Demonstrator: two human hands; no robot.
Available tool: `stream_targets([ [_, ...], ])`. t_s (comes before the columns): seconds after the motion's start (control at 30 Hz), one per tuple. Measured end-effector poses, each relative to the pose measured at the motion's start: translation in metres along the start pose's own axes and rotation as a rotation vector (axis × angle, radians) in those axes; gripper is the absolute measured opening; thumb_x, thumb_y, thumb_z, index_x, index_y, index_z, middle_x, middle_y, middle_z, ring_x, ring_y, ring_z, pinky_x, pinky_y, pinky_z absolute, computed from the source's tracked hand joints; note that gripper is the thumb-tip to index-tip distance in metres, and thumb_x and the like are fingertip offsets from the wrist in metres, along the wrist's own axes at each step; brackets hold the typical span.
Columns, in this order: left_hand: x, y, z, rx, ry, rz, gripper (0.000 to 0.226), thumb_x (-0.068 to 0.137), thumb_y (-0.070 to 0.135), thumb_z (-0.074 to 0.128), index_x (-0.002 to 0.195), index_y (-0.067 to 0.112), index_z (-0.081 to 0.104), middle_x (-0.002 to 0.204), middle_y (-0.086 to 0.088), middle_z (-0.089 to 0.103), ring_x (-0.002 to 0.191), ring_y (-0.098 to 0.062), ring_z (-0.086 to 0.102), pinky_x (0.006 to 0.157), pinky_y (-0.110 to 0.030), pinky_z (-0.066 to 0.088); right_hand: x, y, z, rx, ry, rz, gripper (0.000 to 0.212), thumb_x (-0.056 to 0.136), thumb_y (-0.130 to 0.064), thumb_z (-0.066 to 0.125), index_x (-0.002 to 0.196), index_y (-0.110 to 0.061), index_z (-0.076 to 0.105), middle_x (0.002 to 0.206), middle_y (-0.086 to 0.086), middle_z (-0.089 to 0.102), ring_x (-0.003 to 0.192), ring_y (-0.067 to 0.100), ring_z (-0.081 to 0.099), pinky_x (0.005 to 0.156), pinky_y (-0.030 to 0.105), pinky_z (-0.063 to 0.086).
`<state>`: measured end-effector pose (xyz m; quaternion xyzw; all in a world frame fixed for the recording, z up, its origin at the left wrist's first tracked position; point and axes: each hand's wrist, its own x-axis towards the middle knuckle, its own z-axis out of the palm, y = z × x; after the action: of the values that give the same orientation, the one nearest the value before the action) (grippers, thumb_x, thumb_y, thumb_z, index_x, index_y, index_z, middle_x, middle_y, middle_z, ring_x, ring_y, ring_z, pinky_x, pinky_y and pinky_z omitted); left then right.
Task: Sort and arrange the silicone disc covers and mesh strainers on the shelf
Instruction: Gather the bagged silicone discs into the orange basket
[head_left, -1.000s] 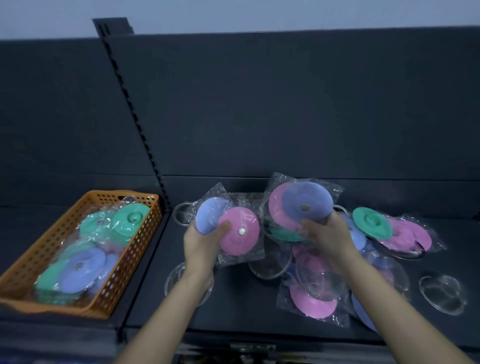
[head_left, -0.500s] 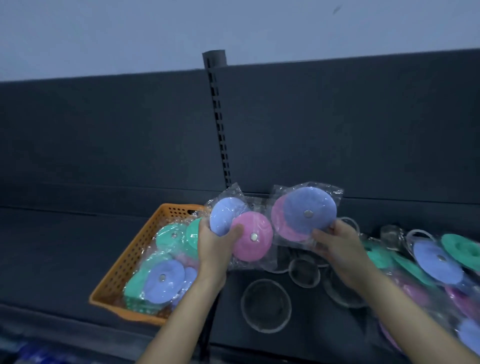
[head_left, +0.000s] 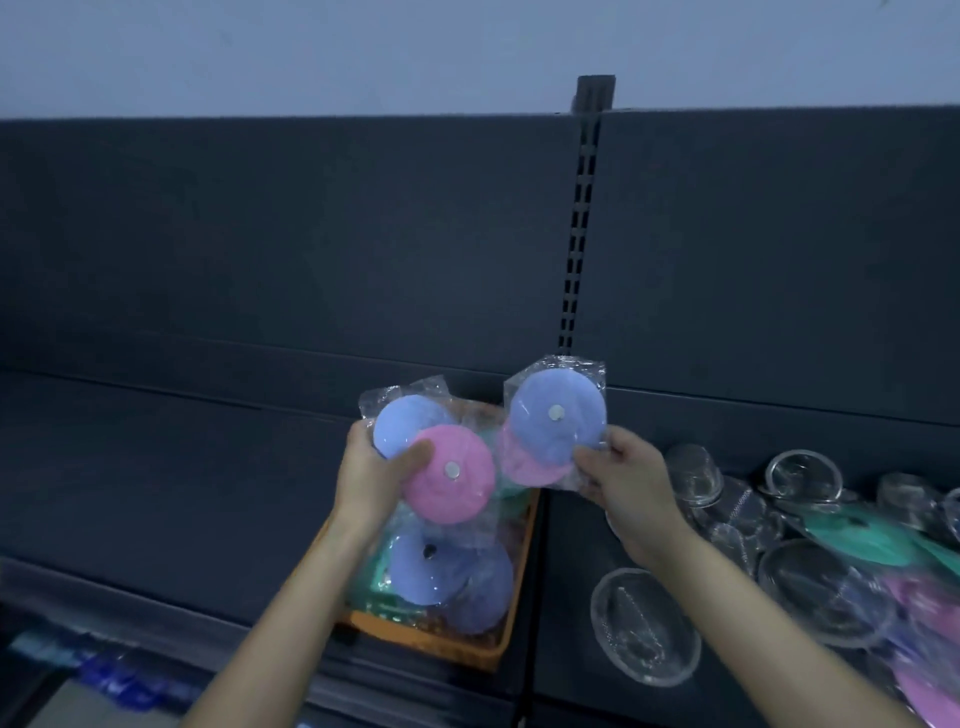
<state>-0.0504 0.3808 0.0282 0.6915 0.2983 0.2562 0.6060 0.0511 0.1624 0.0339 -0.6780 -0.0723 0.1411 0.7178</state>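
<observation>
Left fingers: thumb (head_left: 415, 451) lies across the front of the left packet (head_left: 436, 457), the other fingers curl behind it; clamped on it.
Right fingers: thumb and fingertips (head_left: 592, 460) pinch the lower right edge of the right packet (head_left: 557, 415).
Left hand (head_left: 371, 480): centre of frame, raised above the orange basket (head_left: 431, 642).
Right hand (head_left: 631, 486): just right of centre, level with the left.
Left packet: clear crinkled bag; a pale blue round cover at its upper left, a pink one overlapping at lower right, with a small pale stud at the pink one's middle.
Right packet: clear bag, held nearly upright; a blue cover with a pale centre stud in front, a pink one showing below it. The two packets are close side by side; whether they touch, I cannot tell.
Orange basket: perforated, lower centre, on the shelf (head_left: 156, 493); holds bagged blue and green covers.
Mesh strainers (head_left: 644, 623): clear-rimmed, loose on the shelf at lower right, mixed with a green cover (head_left: 872, 540) and blurred pink ones.
Slotted upright (head_left: 576, 234): dark, behind the right packet.
</observation>
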Motion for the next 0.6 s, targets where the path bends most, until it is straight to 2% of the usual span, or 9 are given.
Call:
stream_targets([
  [0.07, 0.009, -0.001, -0.014, 0.046, -0.126, -0.037, 0.027, 0.075, 0.013, 0.073, 0.099, 0.016, 0.062, 0.093, -0.008, 0.069, 0.078, -0.021, 0.066, 0.056, -0.030, 0.050, -0.002, 0.000, 0.013, -0.010, -0.015, 0.010, 0.016, 0.084, 0.007, 0.055, 0.094, -0.003, 0.064, 0.075, 0.011, 0.059, 0.068, 0.022, 0.059, 0.065, 0.037, 0.058],
  [0.13, 0.016, -0.005, -0.027, 0.108, -0.308, -0.097, 0.022, 0.071, 0.015, 0.073, 0.091, 0.017, 0.067, 0.087, -0.008, 0.072, 0.075, -0.020, 0.068, 0.053, -0.029, 0.051, -0.003, 0.002, 0.024, 0.021, -0.021, 0.028, 0.033, 0.084, 0.008, 0.055, 0.098, -0.020, 0.064, 0.070, 0.002, 0.065, 0.060, 0.015, 0.064, 0.054, 0.031, 0.057],
  [0.2, 0.022, -0.012, -0.037, 0.194, -0.438, -0.191, 0.037, 0.070, 0.018, 0.075, 0.105, 0.017, 0.062, 0.097, -0.009, 0.070, 0.083, -0.023, 0.068, 0.055, -0.031, 0.052, -0.004, 0.007, 0.032, -0.066, -0.035, 0.036, 0.044, 0.084, 0.008, 0.055, 0.104, -0.030, 0.060, 0.070, 0.003, 0.066, 0.057, 0.014, 0.061, 0.057, 0.034, 0.058],
  [0.23, 0.023, -0.016, -0.040, 0.260, -0.459, -0.225, 0.048, 0.071, 0.019, 0.076, 0.114, 0.017, 0.054, 0.105, -0.007, 0.067, 0.089, -0.023, 0.067, 0.058, -0.033, 0.053, -0.003, 0.012, 0.034, -0.196, -0.054, 0.004, 0.045, 0.083, 0.007, 0.054, 0.111, -0.028, 0.060, 0.072, 0.007, 0.065, 0.060, 0.016, 0.059, 0.062, 0.036, 0.057],
  [0.27, 0.024, -0.020, -0.042, 0.377, -0.456, -0.211, 0.057, 0.071, 0.023, 0.076, 0.121, 0.018, 0.048, 0.111, -0.004, 0.063, 0.095, -0.022, 0.064, 0.064, -0.033, 0.052, -0.003, 0.015, 0.035, -0.384, -0.070, -0.063, 0.044, 0.082, 0.005, 0.054, 0.114, -0.023, 0.060, 0.073, 0.008, 0.063, 0.063, 0.017, 0.056, 0.067, 0.034, 0.052],
  [0.33, 0.025, -0.028, -0.044, 0.712, -0.410, -0.058, 0.065, 0.073, 0.034, 0.075, 0.128, 0.020, 0.043, 0.118, 0.000, 0.057, 0.104, -0.020, 0.058, 0.076, -0.029, 0.046, -0.003, 0.024, 0.038, -0.791, -0.113, -0.221, 0.039, 0.082, 0.002, 0.053, 0.117, -0.012, 0.059, 0.082, 0.012, 0.064, 0.075, 0.023, 0.057, 0.070, 0.032, 0.043],
  [0.43, 0.022, -0.033, -0.045, 0.922, -0.334, 0.244, 0.058, 0.075, 0.038, 0.070, 0.125, 0.016, 0.049, 0.117, -0.004, 0.052, 0.111, -0.025, 0.051, 0.089, -0.035, 0.044, -0.009, 0.039, 0.049, -1.108, -0.208, -0.317, 0.033, 0.085, -0.005, 0.051, 0.119, -0.005, 0.055, 0.108, 0.017, 0.059, 0.105, 0.033, 0.054, 0.085, 0.030, 0.037],
  [0.53, 0.024, -0.035, -0.051, 0.939, -0.264, 0.382, 0.060, 0.075, 0.037, 0.071, 0.126, 0.015, 0.050, 0.125, -0.005, 0.048, 0.119, -0.024, 0.044, 0.094, -0.033, 0.039, -0.011, 0.054, 0.053, -1.226, -0.215, -0.320, 0.038, 0.093, -0.016, 0.048, 0.130, -0.008, 0.048, 0.142, 0.014, 0.038, 0.127, 0.034, 0.034, 0.107, 0.031, 0.030],
  [0.6, 0.025, -0.036, -0.056, 0.846, -0.290, 0.276, 0.057, 0.075, 0.041, 0.071, 0.123, 0.021, 0.048, 0.121, 0.000, 0.052, 0.109, -0.017, 0.050, 0.083, -0.026, 0.041, -0.013, 0.057, 0.050, -1.103, -0.206, -0.285, 0.049, 0.095, -0.019, 0.047, 0.142, -0.010, 0.036, 0.154, 0.010, 0.021, 0.138, 0.029, 0.025, 0.112, 0.029, 0.024],
])
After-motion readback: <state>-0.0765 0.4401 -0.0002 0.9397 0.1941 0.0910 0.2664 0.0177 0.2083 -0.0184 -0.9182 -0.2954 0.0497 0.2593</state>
